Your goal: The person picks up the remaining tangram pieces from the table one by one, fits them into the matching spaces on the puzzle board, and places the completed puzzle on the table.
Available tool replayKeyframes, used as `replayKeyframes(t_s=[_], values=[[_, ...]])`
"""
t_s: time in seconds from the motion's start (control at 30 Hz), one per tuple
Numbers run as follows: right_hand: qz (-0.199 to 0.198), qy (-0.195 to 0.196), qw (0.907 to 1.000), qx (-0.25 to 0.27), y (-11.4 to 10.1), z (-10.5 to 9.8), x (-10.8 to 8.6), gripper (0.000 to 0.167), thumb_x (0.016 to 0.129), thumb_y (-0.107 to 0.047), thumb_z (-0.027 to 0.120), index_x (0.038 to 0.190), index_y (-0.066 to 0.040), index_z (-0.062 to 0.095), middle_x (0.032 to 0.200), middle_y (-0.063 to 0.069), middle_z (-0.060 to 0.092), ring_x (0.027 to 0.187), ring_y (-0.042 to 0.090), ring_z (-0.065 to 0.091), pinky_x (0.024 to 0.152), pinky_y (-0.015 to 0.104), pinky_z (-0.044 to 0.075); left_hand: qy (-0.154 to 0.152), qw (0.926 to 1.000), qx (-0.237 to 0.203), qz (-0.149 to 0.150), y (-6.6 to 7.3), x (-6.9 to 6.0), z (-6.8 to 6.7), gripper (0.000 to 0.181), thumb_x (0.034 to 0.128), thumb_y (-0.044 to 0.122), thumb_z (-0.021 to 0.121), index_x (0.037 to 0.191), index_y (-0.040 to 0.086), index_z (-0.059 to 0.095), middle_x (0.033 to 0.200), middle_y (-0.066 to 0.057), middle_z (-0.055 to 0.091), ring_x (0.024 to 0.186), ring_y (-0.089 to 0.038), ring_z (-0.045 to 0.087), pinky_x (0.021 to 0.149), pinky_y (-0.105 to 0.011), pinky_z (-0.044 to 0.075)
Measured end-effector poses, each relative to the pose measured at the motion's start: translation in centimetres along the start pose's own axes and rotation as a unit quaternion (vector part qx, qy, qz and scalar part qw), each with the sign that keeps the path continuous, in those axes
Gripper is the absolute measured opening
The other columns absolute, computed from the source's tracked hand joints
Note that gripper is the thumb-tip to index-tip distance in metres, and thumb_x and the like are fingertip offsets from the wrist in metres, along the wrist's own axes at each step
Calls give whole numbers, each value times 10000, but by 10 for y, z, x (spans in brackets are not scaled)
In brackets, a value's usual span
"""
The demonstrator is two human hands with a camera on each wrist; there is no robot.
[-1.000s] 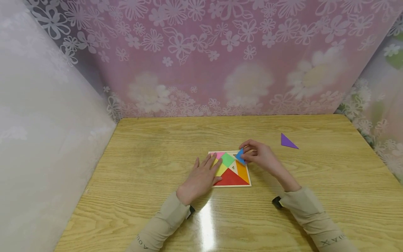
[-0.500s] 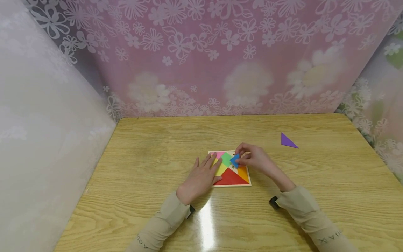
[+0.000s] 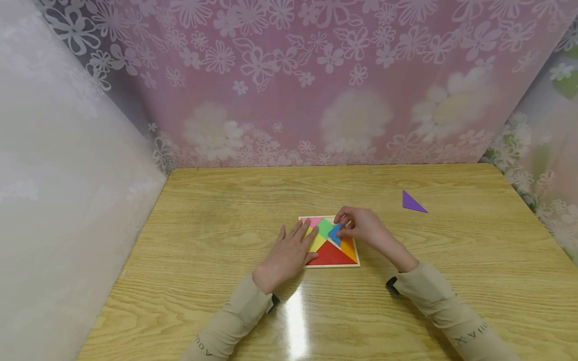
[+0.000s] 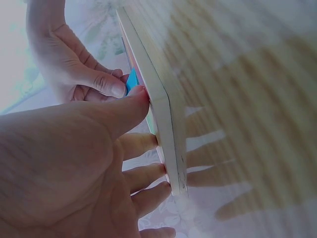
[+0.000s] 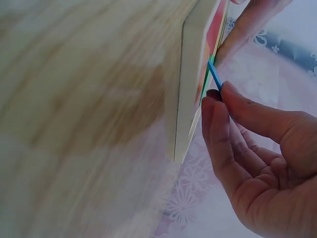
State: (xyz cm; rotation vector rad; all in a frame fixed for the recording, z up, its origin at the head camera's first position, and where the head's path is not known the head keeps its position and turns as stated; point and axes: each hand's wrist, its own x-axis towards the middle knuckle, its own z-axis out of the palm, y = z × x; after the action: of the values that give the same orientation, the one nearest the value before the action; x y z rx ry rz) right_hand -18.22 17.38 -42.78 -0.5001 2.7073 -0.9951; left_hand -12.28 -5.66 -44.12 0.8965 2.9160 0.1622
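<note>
A shallow tray [image 3: 334,266] with a pale rim lies on the table, holding pink, green, yellow, red [image 3: 330,254] and orange pieces. My left hand [image 3: 285,258] rests on its left side, fingers spread over the yellow and pink pieces. Between thumb and fingers, my right hand [image 3: 368,228] pinches a small blue triangle [image 3: 334,234] beside the green piece [image 3: 324,228]. In the right wrist view the blue piece [image 5: 215,75] tilts, one edge down at the tray. The right fingers hide part of the tray's upper right corner.
A purple triangle [image 3: 412,202] lies on the wooden table [image 3: 217,220], behind and to the right of the tray. Flowered pink cloth [image 3: 289,100] hangs behind the table's back edge, with pale cloth at the left and right sides.
My right hand has moved left and slightly toward me, taking the blue triangle from the tray's upper right corner to beside the green piece. The left hand has stayed in place.
</note>
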Motion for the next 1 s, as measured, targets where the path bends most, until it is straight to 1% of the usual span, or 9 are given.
replayKeyframes(t_s=[0.23, 0.43, 0.57, 0.83, 1.0], values=[[5, -183, 9998, -114, -3, 0, -1, 213, 845, -99, 827, 972, -60, 661, 850, 22, 727, 768, 171, 661, 727, 328, 537, -37, 10000, -65, -18, 0, 0, 0, 620, 1065, 419, 482, 1580, 95, 366, 1647, -153, 287, 1524, -312, 268, 1183, -594, 280], [-53, -154, 9992, -374, -3, 1, -2, 206, 839, -109, 834, 970, -60, 682, 826, -4, 684, 745, 156, 623, 720, 322, 521, -101, 9999, -86, -47, 0, 0, -1, 624, 1066, 422, 477, 1588, 104, 351, 1654, -145, 270, 1529, -307, 257, 1187, -590, 273], [-112, -151, 9983, -548, -2, 2, -2, 203, 833, -110, 840, 962, -52, 694, 818, -4, 667, 748, 152, 625, 728, 329, 527, -131, 9999, -70, -51, 0, 1, -1, 625, 1068, 422, 471, 1593, 109, 340, 1659, -143, 258, 1530, -306, 251, 1188, -588, 273], [-102, -279, 9976, -620, -3, 2, -1, 209, 827, -106, 843, 976, -64, 703, 819, 12, 631, 738, 160, 584, 698, 310, 498, -61, 10000, -37, -26, 0, 0, 0, 622, 1065, 417, 484, 1585, 100, 357, 1650, -152, 278, 1523, -314, 269, 1181, -588, 289], [-62, -371, 9970, -681, -5, 2, 0, 222, 829, -107, 843, 993, -75, 696, 818, 12, 605, 736, 160, 557, 687, 299, 478, -85, 10000, -27, -26, 0, 0, 0, 622, 1066, 422, 477, 1587, 104, 354, 1652, -149, 273, 1525, -312, 263, 1183, -586, 285]])
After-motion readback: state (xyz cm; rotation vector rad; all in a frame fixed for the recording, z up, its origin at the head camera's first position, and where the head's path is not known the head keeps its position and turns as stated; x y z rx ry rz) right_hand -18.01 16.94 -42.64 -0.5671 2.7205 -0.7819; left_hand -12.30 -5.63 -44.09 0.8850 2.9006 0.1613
